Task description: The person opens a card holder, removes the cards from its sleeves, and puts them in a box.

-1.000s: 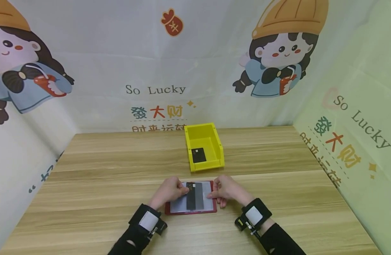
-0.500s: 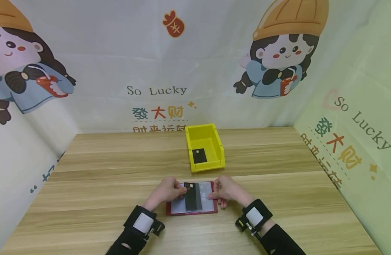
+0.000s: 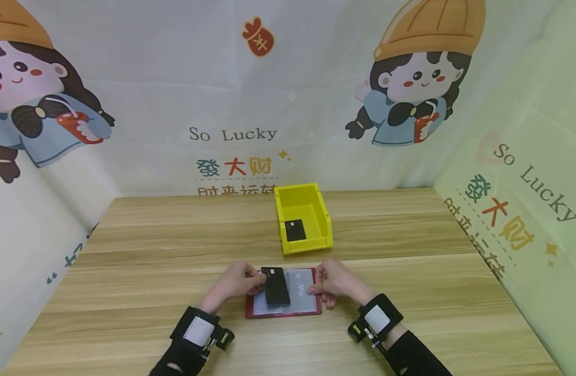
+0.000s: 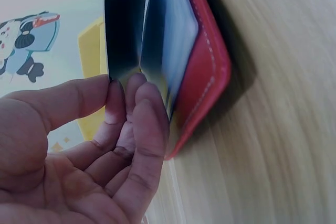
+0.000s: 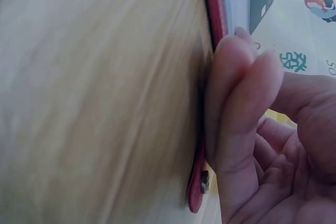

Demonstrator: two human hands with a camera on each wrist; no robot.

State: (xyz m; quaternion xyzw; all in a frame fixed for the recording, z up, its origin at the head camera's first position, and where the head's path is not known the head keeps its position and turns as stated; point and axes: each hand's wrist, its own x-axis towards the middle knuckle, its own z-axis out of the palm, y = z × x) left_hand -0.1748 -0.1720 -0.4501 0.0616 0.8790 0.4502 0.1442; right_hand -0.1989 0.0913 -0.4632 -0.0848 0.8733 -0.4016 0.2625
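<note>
A red card holder (image 3: 259,315) lies spread open on the table, its clear plastic sleeves (image 3: 301,303) facing up; "VIP" shows through the right sleeve. My left hand (image 3: 238,281) pinches a black card (image 3: 277,290) by its upper left edge. The card tilts over the middle and left sleeve of the holder. In the left wrist view the thumb and fingers are at the edge of the dark card (image 4: 125,24), with the stitched red cover (image 4: 202,90) beside it. My right hand (image 3: 333,279) grips the holder's right edge, thumb on the sleeve and fingers along the cover.
Behind the holder stands a yellow bin (image 3: 324,214) with another black card (image 3: 295,231) in its near left corner. A wooden table (image 3: 165,250) spreads around, backed by a printed cloth (image 3: 311,94). A metal snap (image 5: 205,181) sits on the holder's strap.
My left hand has moved left, drawing the black card leftward and tilting it, uncovering more of the right sleeve. My right hand keeps its place on the holder's edge.
</note>
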